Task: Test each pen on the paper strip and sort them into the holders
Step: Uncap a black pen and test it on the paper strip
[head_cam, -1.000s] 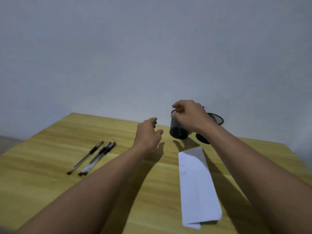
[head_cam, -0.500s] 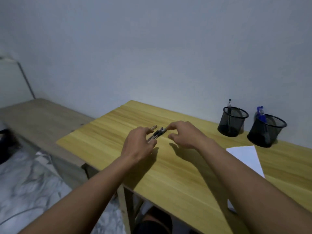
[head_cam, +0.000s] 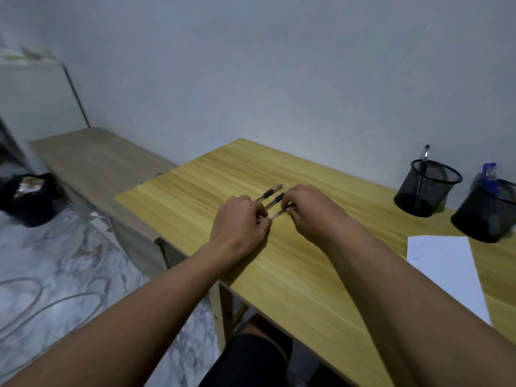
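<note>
"Where was the pen [head_cam: 277,214]?"
"Well left of the paper strip [head_cam: 444,272] on the bench [head_cam: 307,275]. The left hand [head_cam: 240,219] pinched its clear end and the right hand [head_cam: 310,210] pinched its dark end. Two more pens [head_cam: 269,192] lay there too."
"Any words on it?"
"Too small to read. It was thin, clear, with black bits."

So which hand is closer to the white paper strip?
Right. The right hand pinches a pen mid-table, with the paper strip off to its right; the left hand pinches the same pen's other end, further left.
</note>
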Demonstrator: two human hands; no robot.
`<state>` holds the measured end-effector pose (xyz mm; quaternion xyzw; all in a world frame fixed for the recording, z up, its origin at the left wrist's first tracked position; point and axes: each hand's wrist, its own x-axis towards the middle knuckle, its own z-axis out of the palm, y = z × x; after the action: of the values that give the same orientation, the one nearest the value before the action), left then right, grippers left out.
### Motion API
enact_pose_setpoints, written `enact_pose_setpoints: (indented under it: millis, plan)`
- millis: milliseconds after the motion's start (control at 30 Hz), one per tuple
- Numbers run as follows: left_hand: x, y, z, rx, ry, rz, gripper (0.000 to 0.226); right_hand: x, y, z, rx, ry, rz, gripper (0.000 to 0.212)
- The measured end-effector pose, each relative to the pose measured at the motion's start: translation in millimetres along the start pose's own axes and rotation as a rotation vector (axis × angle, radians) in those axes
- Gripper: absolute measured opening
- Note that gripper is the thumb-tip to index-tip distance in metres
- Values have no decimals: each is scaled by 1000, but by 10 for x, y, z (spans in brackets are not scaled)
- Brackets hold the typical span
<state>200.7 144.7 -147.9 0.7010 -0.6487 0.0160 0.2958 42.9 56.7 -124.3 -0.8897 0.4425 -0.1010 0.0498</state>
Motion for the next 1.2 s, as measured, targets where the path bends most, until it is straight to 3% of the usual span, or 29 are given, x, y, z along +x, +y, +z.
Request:
enact_pose_setpoints:
  millis: [167,400,500,600,667,800,933,1200]
  plan:
    - [-37,53,-59,5,-5,54,22,-144,6,-24,-22,63,0,16]
    - [83,332,-286,-206,79,206,13,-458,71,-408,-85,98,58,16]
    - [174,551,-337,-402,123,185,22,-644,124,-546,-58,179,143,16]
    - [232,801,-314,-656,110,102,38,-838,187,-678,116,321,282,17]
    - [241,975,-267,-703,46,80,41,-970,220,-771,276,448,367,13]
    - [259,1255,-69,-699,-233,117,30,-1212,289,-929,676,648,497,9]
    - [233,1517,11,-1048,-513,45,19,-1439,354,-1026,1135,760,563,8]
    - [278,1830,-59,-1241,-542,77,16,-1715,420,-1106,1354,848,536,8]
